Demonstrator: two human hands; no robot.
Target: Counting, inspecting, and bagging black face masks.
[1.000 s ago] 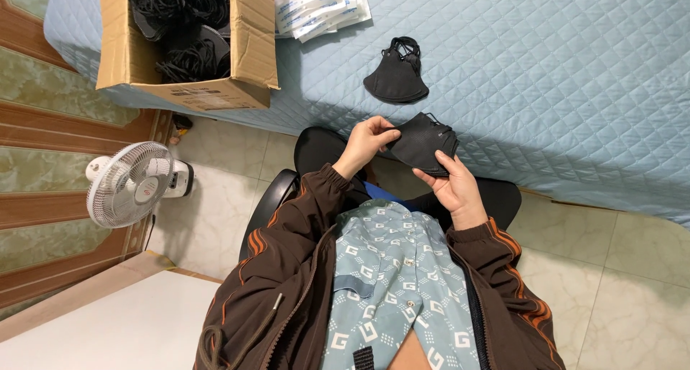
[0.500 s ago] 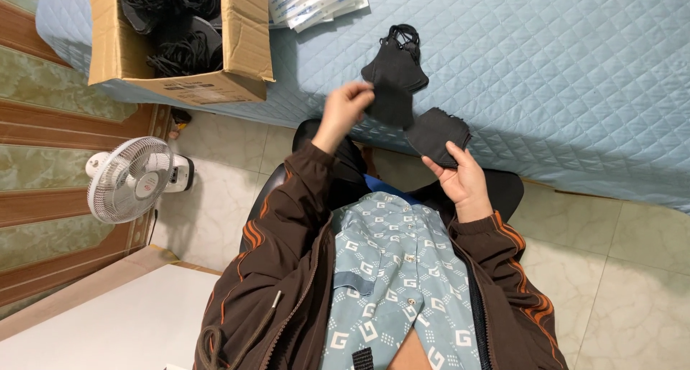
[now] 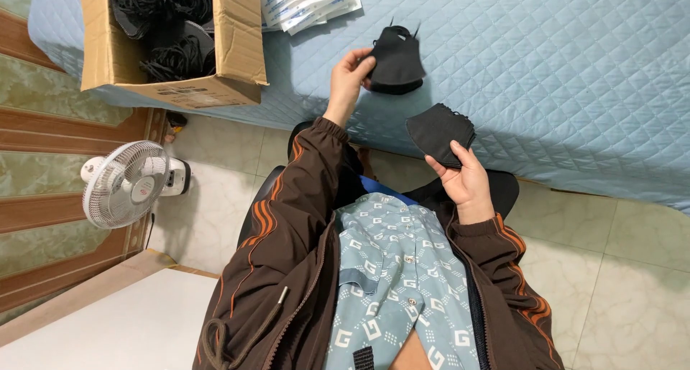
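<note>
My left hand (image 3: 350, 75) reaches out over the light blue quilted bed (image 3: 575, 75) and pinches the edge of a black face mask (image 3: 397, 62) that lies on the quilt. My right hand (image 3: 463, 179) stays nearer my body and holds a small stack of folded black masks (image 3: 438, 131) at the bed's edge. Both arms are in dark brown sleeves with orange stripes.
A cardboard box (image 3: 208, 89) full of black masks sits on the bed's left corner. Clear flat packets (image 3: 305, 3) lie beside it. A white floor fan (image 3: 126, 183) stands on the tiled floor by a wooden wall, left. A white surface (image 3: 108, 327) lies at lower left.
My left hand left the stack held in front of me, reached up to the bed, and now rests on the single black mask there. My right hand kept the stack.
</note>
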